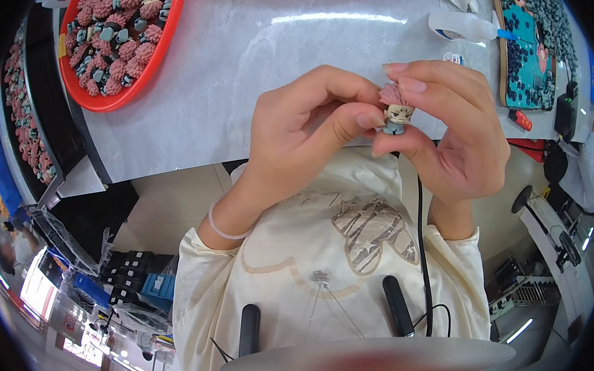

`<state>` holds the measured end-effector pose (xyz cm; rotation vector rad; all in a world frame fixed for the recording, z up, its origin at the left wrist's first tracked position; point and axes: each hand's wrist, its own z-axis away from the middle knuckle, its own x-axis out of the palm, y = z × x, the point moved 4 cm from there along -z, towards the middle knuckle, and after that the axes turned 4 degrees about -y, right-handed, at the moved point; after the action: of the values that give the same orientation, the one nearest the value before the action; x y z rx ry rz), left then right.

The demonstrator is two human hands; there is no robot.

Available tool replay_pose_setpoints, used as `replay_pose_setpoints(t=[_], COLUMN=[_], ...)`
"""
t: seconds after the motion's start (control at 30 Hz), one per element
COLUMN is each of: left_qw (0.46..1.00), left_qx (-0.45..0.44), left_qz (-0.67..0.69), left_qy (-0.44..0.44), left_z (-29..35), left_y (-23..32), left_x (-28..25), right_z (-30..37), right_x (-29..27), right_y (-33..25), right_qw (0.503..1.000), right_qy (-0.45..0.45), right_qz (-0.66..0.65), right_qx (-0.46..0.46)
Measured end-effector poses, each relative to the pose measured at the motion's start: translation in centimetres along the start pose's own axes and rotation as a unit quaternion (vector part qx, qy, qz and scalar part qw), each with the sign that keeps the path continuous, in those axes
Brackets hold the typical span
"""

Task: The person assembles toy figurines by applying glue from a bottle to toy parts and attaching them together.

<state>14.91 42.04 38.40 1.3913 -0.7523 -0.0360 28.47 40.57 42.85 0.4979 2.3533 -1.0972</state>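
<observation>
Figurine: pink hair, pale face, grey-blue body; it is facing up at me, hair pointing away, resting between my two hands by the near edge of the bench.
Left hand: I am pinching the figurine's left side between thumb and forefinger.
Right hand: I am grasping the same figurine, fingers bracing the hair, thumb coming in by the base.
Pressure: light fingertips are serving best, I judge; squeezing harder is risking a slip.
Face: I am leaving it uncovered, which is probably sparing its markings from rubbing.
Turning: best going slowly, one hand steadying while the other is shifting.
Red tub: sitting upper left, holding pink and grey pieces.
White bottle: lying at right, its blue tip pointing toward the wood-edged tray.
</observation>
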Motion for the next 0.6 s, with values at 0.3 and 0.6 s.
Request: replay_pose_setpoints(t=[0.3,0.6], left_qw=[0.992,0.997], left_qx=[0.011,-0.032], left_qz=[-0.128,-0.074], left_qy=[-0.01,-0.018], left_z=[-0.3,0.1], left_y=[0.5,3.2], left_x=[-0.3,-0.9], right_z=[-0.4,0.2], right_x=[0.1,-0.3], right_y=[-0.3,-0.6], right_qw=[1.0,0.999], right_qy=[0.014,0.009], right_qz=[0.015,-0.02], right_qx=[0.003,0.046])
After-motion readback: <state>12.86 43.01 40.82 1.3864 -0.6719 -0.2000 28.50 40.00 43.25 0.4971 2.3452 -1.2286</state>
